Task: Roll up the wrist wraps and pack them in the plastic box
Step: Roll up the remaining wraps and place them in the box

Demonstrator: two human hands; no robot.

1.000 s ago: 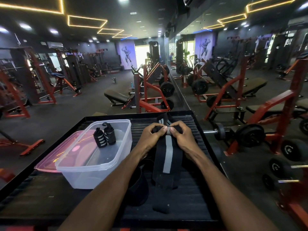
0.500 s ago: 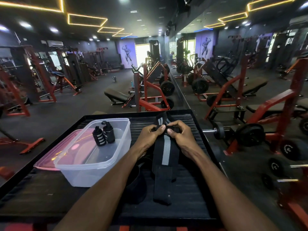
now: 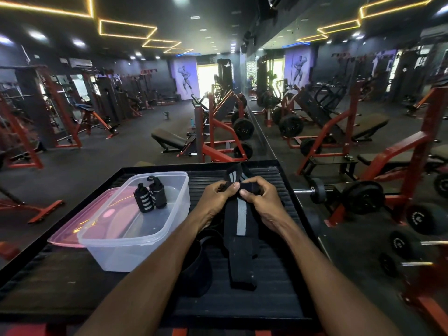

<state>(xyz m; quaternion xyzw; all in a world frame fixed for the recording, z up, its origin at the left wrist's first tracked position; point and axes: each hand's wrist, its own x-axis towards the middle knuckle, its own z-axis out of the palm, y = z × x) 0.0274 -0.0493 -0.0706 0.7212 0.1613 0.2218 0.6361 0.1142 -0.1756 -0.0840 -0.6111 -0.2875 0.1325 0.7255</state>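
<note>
No writing or brand can be read on anything here. Nearest, a ribbed black counter (image 3: 278,297) with a raised rim carries everything. On it lies a dark rounded object (image 3: 197,270), partly hidden under the left forearm; what it is cannot be told. Beside it the loose tail of a black woven wrist wrap (image 3: 238,229) with a grey centre stripe runs flat toward the viewer. At its far end both hands grasp the wrap: the left hand (image 3: 214,202) and the right hand (image 3: 263,203) each curl fingers and thumb round a tight roll of the fabric, thumbs pressing on top. Just past the hands, a black end with white stripes sticks up from the roll. To the left stands a clear, rounded-rectangular plastic box (image 3: 116,241), open on top; inside, toward its far end, two rolled wrist wraps (image 3: 150,196) stand upright, touching each other, black with pale stripes. A translucent pink lid (image 3: 70,235) lies beside and partly under the box.
</note>
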